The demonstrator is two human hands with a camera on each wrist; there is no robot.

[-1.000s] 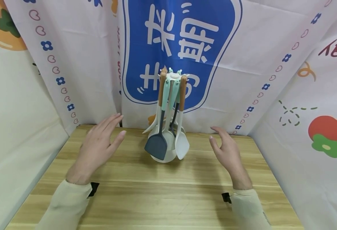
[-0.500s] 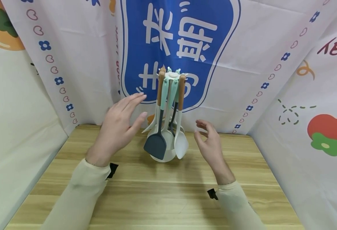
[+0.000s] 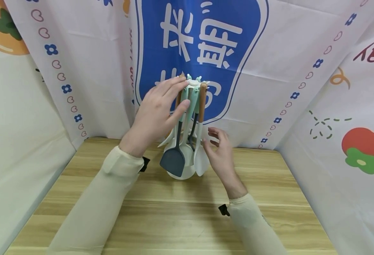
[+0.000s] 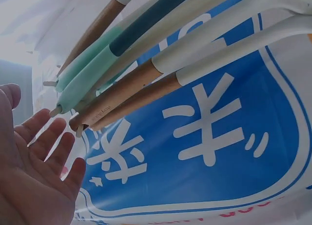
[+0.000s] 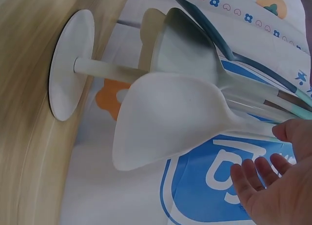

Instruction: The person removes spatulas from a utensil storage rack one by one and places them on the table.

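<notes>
A white utensil stand (image 3: 191, 174) stands upright with several kitchen utensils hanging around its pole. At its front are a dark grey spatula (image 3: 173, 162) with a mint handle and a white spatula (image 3: 201, 161) with a wooden handle. My left hand (image 3: 156, 109) is at the stand's top left, fingers extended. In the left wrist view its fingertips reach the ends of the wooden handles (image 4: 117, 98) and mint handles (image 4: 87, 86), gripping none. Right of the white spatula, my right hand (image 3: 220, 152) is loosely curved, its thumb close to the spatula's neck in the right wrist view.
The stand is near the back edge of a wood-grain table (image 3: 174, 219). Behind it hangs a white cloth (image 3: 257, 102) with a large blue printed patch. Pale printed panels (image 3: 343, 191) rise on both sides.
Both hands have moved inward to the stand. My left hand has risen right to its top, and my right hand has come left to the white spatula. The stand has stayed put.
</notes>
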